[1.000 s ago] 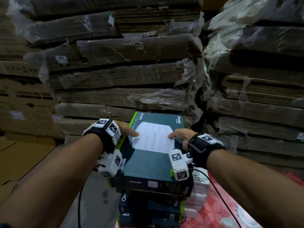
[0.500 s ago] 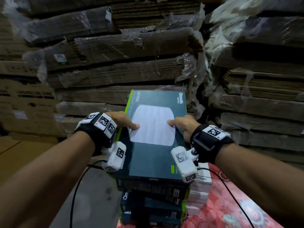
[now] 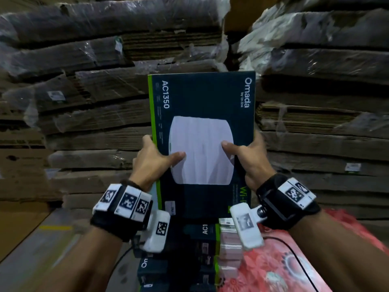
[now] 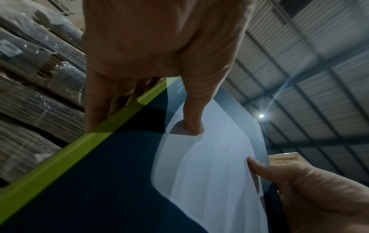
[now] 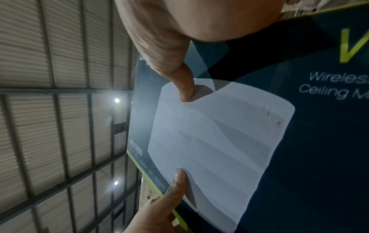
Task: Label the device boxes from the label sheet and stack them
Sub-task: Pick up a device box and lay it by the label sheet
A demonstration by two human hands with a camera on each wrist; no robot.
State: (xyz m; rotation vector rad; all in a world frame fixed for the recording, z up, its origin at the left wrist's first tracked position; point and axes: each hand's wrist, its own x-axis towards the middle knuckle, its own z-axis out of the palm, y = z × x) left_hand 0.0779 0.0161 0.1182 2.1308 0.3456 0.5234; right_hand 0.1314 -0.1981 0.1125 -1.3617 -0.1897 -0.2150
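The left hand point(image 3: 151, 161) and right hand point(image 3: 250, 159) are gripping the device box point(image 3: 202, 98) by its side edges, thumbs pressing its front. It is being held tilted up above the stack of boxes point(image 3: 195, 249).

The head camera is looking forward over both forearms at the raised device box point(image 3: 202, 144). Each of the 2 wrist cameras is sitting very near that box's face, tilting up toward the roof, sharing its white printed panel point(image 4: 209, 157).
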